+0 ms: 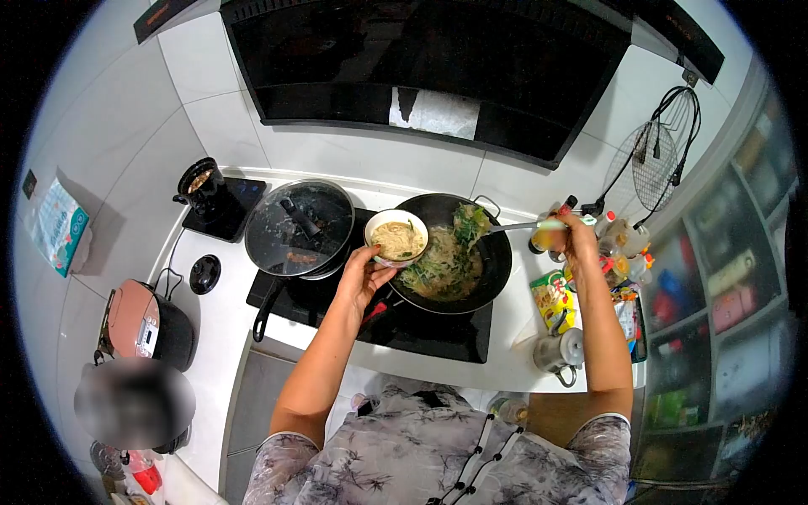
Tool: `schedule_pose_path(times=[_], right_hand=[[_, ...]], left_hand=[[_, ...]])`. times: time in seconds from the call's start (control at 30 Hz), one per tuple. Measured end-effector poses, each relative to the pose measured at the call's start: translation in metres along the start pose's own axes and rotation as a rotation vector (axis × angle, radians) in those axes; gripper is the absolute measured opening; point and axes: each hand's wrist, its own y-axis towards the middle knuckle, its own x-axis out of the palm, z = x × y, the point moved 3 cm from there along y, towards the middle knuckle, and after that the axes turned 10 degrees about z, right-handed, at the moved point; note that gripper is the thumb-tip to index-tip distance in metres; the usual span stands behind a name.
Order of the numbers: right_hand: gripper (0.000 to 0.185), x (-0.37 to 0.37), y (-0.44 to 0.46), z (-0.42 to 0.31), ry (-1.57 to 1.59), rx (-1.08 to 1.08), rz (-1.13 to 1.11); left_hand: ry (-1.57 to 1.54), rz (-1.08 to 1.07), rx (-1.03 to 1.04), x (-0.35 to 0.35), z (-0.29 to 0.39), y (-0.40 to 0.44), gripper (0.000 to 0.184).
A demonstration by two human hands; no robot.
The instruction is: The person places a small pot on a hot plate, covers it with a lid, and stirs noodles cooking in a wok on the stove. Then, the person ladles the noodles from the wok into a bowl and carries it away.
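My left hand (364, 276) is closed on the rim and side of a white bowl (394, 263), which holds pale noodles (396, 239) and a few green bits. The bowl is held over the left edge of a black wok (498, 273). Noodles and leafy greens (446, 269) lie in broth inside the wok. In my right hand (579, 242) is a long-handled serving utensil (515, 226), its shaft reaching left over the wok's right rim. A clump of greens (470, 224) covers its head, so its shape is hidden.
Left of the wok stands a lidded pan (299, 229), its handle (268, 313) pointing toward me. Bottles (619, 240), a yellow packet (553, 299) and a metal pitcher (557, 353) crowd the right counter. A rice cooker (139, 320) sits far left. The range hood (337, 67) hangs above.
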Motion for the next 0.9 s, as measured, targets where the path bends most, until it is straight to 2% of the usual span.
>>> schedule_pose_path(times=[0.17,0.23,0.37,0.5,0.57,0.77,0.9], right_hand=[[0.017,-0.005,0.009,-0.006,-0.028,-0.034,0.026],[0.019,-0.005,0.004,-0.016,-0.04,-0.03,-0.046],[0.021,0.002,-0.013,-0.044,-0.041,0.007,-0.006],[0.023,0.004,-0.017,-0.067,-0.049,-0.015,-0.061],[0.022,0.013,-0.034,-0.083,-0.057,-0.041,-0.095],[0.022,0.031,-0.062,-0.07,-0.105,-0.018,-0.106],[0.019,0.039,-0.076,-0.035,-0.158,-0.182,-0.245]], left_hand=[[0.019,0.023,0.007,0.005,0.0,-0.003,0.041],[0.04,0.01,0.01,0.006,0.0,-0.003,0.041],[0.104,0.017,0.02,0.007,-0.005,0.003,0.04],[0.137,0.025,0.004,0.018,-0.014,0.005,0.039],[0.14,-0.015,-0.051,0.022,-0.025,0.011,0.051],[0.039,-0.117,-0.101,0.049,-0.046,0.006,0.052],[-0.019,-0.163,-0.124,0.057,-0.049,0.005,0.047]])
